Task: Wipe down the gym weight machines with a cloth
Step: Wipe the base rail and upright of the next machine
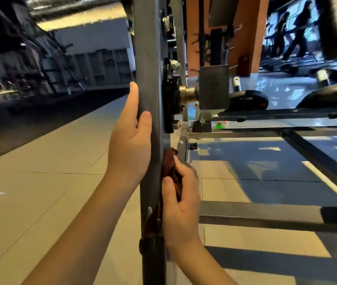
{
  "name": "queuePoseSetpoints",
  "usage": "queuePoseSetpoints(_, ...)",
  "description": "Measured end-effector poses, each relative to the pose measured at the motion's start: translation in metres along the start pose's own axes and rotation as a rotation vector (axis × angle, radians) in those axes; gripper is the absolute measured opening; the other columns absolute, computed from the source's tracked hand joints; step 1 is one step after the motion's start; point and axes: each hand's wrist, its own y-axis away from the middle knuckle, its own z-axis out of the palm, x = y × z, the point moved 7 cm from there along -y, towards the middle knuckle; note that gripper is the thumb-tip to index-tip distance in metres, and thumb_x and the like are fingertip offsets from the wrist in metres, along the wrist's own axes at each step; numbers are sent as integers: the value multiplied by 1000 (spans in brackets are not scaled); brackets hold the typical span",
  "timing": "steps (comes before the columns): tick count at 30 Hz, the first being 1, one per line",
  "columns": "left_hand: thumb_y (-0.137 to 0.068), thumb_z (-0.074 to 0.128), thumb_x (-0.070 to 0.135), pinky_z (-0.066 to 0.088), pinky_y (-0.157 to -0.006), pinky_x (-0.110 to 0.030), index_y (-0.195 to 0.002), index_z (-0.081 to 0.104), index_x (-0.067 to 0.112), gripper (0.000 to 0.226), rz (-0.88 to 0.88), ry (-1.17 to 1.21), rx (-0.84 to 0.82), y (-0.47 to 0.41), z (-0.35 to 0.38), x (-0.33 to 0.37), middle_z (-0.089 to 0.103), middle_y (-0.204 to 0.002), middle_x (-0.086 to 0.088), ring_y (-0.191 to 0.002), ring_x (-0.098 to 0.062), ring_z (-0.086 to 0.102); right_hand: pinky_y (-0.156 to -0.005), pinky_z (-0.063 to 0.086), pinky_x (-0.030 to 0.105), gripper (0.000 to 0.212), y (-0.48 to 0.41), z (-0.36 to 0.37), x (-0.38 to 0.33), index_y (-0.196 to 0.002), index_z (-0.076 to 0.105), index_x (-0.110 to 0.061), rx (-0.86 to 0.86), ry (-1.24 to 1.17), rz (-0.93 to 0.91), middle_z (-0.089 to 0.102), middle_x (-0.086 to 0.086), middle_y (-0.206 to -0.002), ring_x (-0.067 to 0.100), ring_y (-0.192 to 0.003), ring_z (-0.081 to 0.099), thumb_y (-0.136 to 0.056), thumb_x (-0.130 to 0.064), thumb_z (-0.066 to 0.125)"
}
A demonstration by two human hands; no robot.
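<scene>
Tiled floor (40, 182), steel post (149, 58), crumpled cloth (170, 167)

The cloth (170, 171) at lower centre is dark reddish-brown. The upright post (149, 79) is plain grey, with a black sleeve (154, 262) at the bottom edge. Its bracket (170, 99) is glossy black, the bushing (188, 93) brass-coloured. The floor tiles (40, 192) are beige with thin dark joint lines. An orange-brown column (245, 38) fills the upper middle, and the weight plates (247, 101) on the right are black.
</scene>
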Motion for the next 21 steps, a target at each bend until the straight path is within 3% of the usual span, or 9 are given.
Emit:
queuePoseSetpoints(3,-103,36,18,28,-107,-8,-152,16,30,54,-17,10,-29,11,-2,-2,26,-153,21,-130,18,27,-99,41,16,33,14,-3,4,-123,47,-47,32,4,-18,49,-28,-119,-4,-120,44,-90,-45,45)
queuePoseSetpoints(5,-103,39,18,27,-113,-18,-150,17,33,54,-50,-37,-56,26,-6,-6,26,-153,21,-137,9,25,-98,43,17,30,11,-4,2,-124,46,-45,-7,-6,28,51,-23,-119,-6,-116,46,-96,-35,48)
queuePoseSetpoints(10,-101,42,18,20,-91,9,-140,15,44,54,-3,-165,-116,54,-9,-13,21,-138,35,-120,32,17,-85,41,2,30,-17,-3,-12,-129,40,-39,-86,-98,63,52,-23,-117,-20,-105,47,-102,-25,45)
queuePoseSetpoints(13,-100,43,17,20,-97,5,-143,16,41,56,12,-186,-102,67,-7,-18,22,-144,31,-130,20,18,-102,39,15,34,12,-5,9,-128,43,-44,-68,-64,20,50,-22,-127,-7,-122,44,-97,-31,42)
queuePoseSetpoints(16,-99,43,17,18,-102,0,-143,14,42,58,48,-247,-104,75,-4,-19,18,-146,33,-132,22,15,-102,43,25,32,30,-7,23,-124,44,-49,-110,-31,97,52,-25,-120,-5,-117,48,-96,-35,41)
queuePoseSetpoints(18,-99,43,17,14,-102,2,-141,13,42,58,63,-291,-93,76,-5,-21,15,-145,35,-130,25,12,-96,44,19,29,13,-6,18,-126,42,-44,-126,-73,100,53,-21,-118,-9,-112,49,-102,-27,42)
queuePoseSetpoints(21,-100,42,15,15,-108,-5,-149,16,32,58,61,-339,-82,77,-4,-25,20,-155,17,-140,7,16,-91,35,2,35,-11,-3,-1,-128,36,-44,-142,-138,48,45,-37,-121,-22,-113,41,-104,-18,39)
